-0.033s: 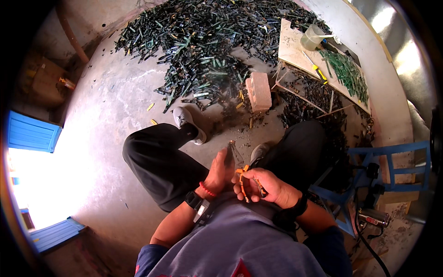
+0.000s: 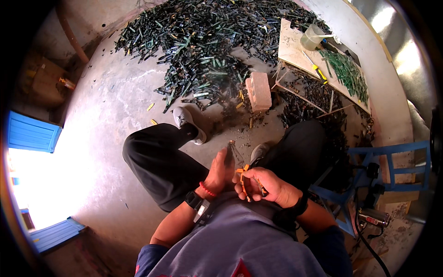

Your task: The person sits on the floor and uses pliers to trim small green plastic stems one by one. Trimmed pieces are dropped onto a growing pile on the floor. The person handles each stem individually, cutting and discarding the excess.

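Note:
I sit with my knees apart over a concrete floor. My right hand grips orange-handled pliers, whose metal jaws point up and away from me. My left hand is right beside it, fingers closed around a thin dark strip that meets the jaws. The two hands nearly touch between my knees. A large heap of similar dark green strips covers the floor ahead, out of arm's reach.
A pale brick stands on the floor ahead. To the right, a low board table carries a plastic cup, a yellow-handled tool and green strips. A blue stool is at my right, blue door panels at the left.

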Motion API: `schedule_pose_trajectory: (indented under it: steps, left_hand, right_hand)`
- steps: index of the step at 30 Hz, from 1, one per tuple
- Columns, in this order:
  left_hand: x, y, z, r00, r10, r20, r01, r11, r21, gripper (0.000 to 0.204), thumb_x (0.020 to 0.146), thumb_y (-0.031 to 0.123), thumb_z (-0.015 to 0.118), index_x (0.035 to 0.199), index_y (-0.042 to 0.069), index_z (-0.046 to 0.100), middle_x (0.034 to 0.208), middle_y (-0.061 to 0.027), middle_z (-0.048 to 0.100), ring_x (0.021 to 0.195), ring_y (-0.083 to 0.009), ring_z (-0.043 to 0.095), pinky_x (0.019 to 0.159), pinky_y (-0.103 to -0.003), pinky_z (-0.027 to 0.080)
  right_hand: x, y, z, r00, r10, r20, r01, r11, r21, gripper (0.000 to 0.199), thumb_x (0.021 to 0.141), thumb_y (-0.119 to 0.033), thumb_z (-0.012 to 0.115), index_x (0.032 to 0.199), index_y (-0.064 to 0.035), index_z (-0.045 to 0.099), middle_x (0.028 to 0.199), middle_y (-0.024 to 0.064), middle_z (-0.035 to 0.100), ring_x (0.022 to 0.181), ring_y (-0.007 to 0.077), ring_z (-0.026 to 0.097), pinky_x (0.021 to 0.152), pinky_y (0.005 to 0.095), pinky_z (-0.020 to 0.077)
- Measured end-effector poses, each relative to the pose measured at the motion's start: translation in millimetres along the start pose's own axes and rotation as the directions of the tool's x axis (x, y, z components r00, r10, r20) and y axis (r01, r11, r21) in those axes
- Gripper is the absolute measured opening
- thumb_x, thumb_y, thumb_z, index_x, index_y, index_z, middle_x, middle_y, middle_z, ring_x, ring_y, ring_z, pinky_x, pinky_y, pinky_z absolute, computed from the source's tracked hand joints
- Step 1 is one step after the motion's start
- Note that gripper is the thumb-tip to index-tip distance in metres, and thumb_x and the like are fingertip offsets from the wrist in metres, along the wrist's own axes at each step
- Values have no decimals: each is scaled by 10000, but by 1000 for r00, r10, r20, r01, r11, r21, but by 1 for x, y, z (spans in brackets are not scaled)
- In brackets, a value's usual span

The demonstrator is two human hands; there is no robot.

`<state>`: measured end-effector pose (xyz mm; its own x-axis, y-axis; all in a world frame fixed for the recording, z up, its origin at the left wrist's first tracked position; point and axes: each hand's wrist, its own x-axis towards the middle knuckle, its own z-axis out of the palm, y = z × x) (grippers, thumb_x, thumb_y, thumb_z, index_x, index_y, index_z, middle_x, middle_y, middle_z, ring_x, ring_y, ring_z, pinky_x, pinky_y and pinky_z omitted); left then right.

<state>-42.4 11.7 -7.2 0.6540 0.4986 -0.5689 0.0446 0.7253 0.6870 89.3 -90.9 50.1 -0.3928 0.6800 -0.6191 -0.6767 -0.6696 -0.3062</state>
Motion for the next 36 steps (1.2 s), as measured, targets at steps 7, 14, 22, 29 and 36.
schedule_pose_trajectory:
  steps: [7, 14, 22, 29, 36]
  left_hand:
    - [23, -39, -20, 966, 257, -34, -244, 944, 221, 536, 898, 533, 338, 564, 114, 360, 449, 23, 262, 382, -99, 220, 384, -247, 179]
    - [25, -47, -25, 958, 282, -54, -262, 936, 236, 535, 891, 541, 348, 567, 115, 371, 446, 23, 265, 378, -104, 221, 382, -249, 170]
    - [7, -13, -2, 989, -70, -129, 68, 997, -25, 518, 886, 541, 334, 674, 78, 427, 563, -4, 351, 473, -111, 295, 443, -268, 234]
    - [32, -50, -41, 982, 186, -4, -163, 873, 460, 330, 847, 253, 517, 1041, -5, 447, 767, -145, 567, 670, -252, 563, 589, -370, 440]
    - [37, -59, -44, 951, 298, 85, -297, 800, 522, 335, 791, 125, 542, 1055, 5, 374, 644, -146, 544, 552, -290, 538, 503, -381, 420]
  right_hand:
    - [-5, -10, 5, 980, -20, -198, -55, 930, -364, 254, 884, -232, 462, 947, -3, 552, 713, 90, 609, 578, 167, 599, 391, 213, 350]
    - [-4, -8, 4, 965, -115, -235, -79, 728, -681, 267, 896, -228, 497, 976, 23, 542, 737, 99, 612, 630, 153, 621, 406, 203, 378]
    - [-9, -4, 8, 986, 11, -165, -51, 970, -239, 295, 915, -254, 466, 1039, 5, 531, 887, 145, 636, 779, 208, 652, 445, 220, 460]
    - [-4, -4, 1, 996, 28, -87, -42, 985, -168, 297, 916, -276, 439, 1041, -21, 523, 896, 133, 638, 782, 223, 657, 462, 233, 472]
    - [4, 2, -2, 1000, 25, -15, -25, 999, -39, 321, 930, -272, 397, 1063, -7, 520, 940, 163, 634, 834, 266, 643, 498, 253, 481]
